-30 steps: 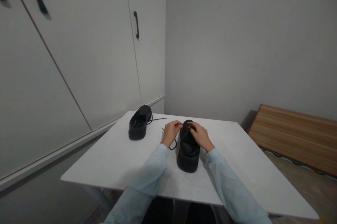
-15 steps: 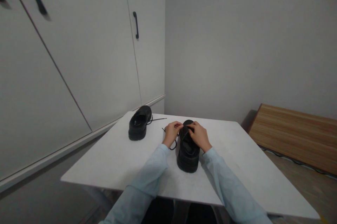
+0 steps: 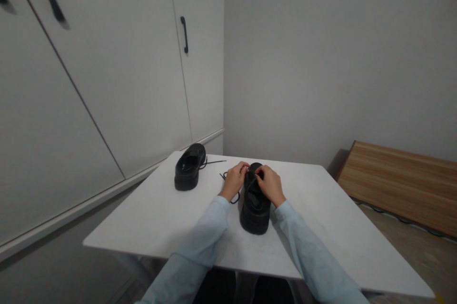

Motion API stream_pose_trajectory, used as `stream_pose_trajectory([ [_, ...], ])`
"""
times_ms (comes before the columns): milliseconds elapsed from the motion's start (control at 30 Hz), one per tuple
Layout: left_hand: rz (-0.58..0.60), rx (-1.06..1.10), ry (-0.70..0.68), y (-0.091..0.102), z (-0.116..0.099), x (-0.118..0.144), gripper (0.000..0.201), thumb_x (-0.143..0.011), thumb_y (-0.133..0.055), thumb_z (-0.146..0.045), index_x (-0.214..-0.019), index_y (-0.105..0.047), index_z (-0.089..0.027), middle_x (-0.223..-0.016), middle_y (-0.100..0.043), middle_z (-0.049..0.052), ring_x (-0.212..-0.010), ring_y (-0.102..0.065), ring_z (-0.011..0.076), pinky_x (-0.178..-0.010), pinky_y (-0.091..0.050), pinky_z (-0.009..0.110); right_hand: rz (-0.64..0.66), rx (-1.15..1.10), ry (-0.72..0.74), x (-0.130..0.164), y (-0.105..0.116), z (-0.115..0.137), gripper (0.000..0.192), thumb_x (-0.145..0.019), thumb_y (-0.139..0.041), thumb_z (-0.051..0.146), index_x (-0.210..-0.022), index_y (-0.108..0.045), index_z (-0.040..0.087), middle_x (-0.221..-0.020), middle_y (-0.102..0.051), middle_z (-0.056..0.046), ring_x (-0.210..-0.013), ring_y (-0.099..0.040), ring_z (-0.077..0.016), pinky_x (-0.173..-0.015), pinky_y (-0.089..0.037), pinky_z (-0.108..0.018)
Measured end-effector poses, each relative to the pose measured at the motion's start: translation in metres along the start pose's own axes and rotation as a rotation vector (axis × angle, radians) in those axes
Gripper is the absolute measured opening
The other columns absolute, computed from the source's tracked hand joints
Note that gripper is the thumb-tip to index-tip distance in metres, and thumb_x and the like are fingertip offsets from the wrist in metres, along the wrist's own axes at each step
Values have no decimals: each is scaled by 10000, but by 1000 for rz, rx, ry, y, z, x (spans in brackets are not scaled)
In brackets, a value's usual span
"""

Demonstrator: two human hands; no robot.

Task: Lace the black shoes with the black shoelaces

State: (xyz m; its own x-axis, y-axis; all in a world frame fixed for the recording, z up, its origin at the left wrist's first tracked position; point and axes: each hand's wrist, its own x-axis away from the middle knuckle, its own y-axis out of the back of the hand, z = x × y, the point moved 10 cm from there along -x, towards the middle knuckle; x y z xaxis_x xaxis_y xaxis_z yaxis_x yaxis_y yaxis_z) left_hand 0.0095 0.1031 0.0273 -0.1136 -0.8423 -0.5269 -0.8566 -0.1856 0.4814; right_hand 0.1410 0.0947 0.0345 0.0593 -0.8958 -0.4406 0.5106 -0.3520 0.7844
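White cupboard doors (image 3: 117,80) with a dark handle (image 3: 184,34) stand to the left of a plain grey wall, and a wooden board (image 3: 400,185) lies low at the right. Before them sits a white desk (image 3: 150,218). Near its middle stands a black shoe (image 3: 254,206), heel toward the person, toe away. The left hand (image 3: 234,181) is curled at the shoe's left side, fingertips pinching a thin black lace (image 3: 232,197) that loops down onto the desk just beside the shoe. The right hand (image 3: 272,186) rests over the shoe's upper, fingers bent closed on the lace near the toe end. A second black shoe (image 3: 188,172) stands well apart at the far left corner, its own lace trailing rightward.
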Motion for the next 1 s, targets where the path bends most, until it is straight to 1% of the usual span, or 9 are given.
stream_pose_trajectory([
  [133, 38, 6, -61, -5, -5, -1, 233, -905, -392, -224, -960, -617, -193, -918, -670, 37, -888, -615, 157, -826, -452, 272, -21, 7, 23, 1, 3, 4, 59, -802, -537, 177, -812, -586, 209, -866, -647, -33, -788, -578, -182, -672, -350, -270],
  [300, 33, -5, -123, -9, -11, -1, 253, -911, -400, -248, -1002, -628, -184, -1019, -643, 63, -1009, -567, 177, -927, -423, 318, -46, -13, 44, 2, 6, 8, 81, -828, -488, 176, -805, -559, 210, -831, -640, -34, -750, -566, -179, -659, -339, -269],
  [400, 87, 19, -148, -17, -15, -1, 277, -917, -395, -268, -999, -643, -175, -1052, -644, 70, -1032, -558, 180, -953, -409, 326, -71, -43, 48, 3, 9, 9, 103, -846, -447, 194, -800, -538, 211, -808, -632, -35, -730, -556, -181, -656, -342, -272],
  [467, 117, 48, -135, -21, -15, -1, 290, -922, -384, -277, -987, -647, -174, -1045, -654, 67, -1012, -569, 175, -942, -414, 319, -90, -73, 52, 5, 11, 10, 117, -857, -424, 214, -791, -520, 213, -795, -623, -34, -720, -548, -183, -656, -348, -274],
  [533, 120, 77, -105, -22, -12, -2, 282, -917, -391, -280, -976, -647, -178, -1034, -658, 60, -997, -575, 171, -932, -416, 311, -105, -115, 64, 6, 13, 10, 128, -867, -402, 234, -791, -504, 214, -791, -612, -34, -720, -543, -183, -663, -358, -275],
  [667, 119, 141, -37, -23, -5, -5, 222, -887, -450, -293, -915, -635, -174, -966, -655, 52, -945, -578, 174, -880, -433, 295, -127, -190, 95, 8, 15, 13, 146, -876, -367, 254, -801, -485, 212, -802, -590, -41, -743, -539, -188, -688, -378, -283],
  [767, 132, 166, -15, -26, -2, -6, 185, -869, -473, -288, -871, -614, -169, -909, -638, 43, -900, -571, 169, -838, -440, 283, -133, -235, 104, 9, 17, 14, 146, -874, -364, 264, -807, -482, 209, -812, -584, -43, -758, -540, -190, -703, -386, -289],
  [867, 144, 172, -27, -27, -3, -7, 154, -862, -479, -276, -860, -593, -172, -895, -618, 35, -892, -557, 163, -836, -432, 280, -126, -296, 80, 10, 17, 11, 134, -863, -391, 292, -811, -484, 210, -794, -586, -35, -751, -545, -187, -713, -396, -294],
  [1000, 147, 195, -47, -26, -4, -7, 129, -859, -483, -263, -884, -572, -173, -923, -603, 33, -920, -549, 159, -862, -425, 278, -130, -427, -6, 8, 14, -5, 149, -844, -399, 318, -845, -497, 205, -803, -594, -37, -773, -558, -187, -736, -421, -307],
])
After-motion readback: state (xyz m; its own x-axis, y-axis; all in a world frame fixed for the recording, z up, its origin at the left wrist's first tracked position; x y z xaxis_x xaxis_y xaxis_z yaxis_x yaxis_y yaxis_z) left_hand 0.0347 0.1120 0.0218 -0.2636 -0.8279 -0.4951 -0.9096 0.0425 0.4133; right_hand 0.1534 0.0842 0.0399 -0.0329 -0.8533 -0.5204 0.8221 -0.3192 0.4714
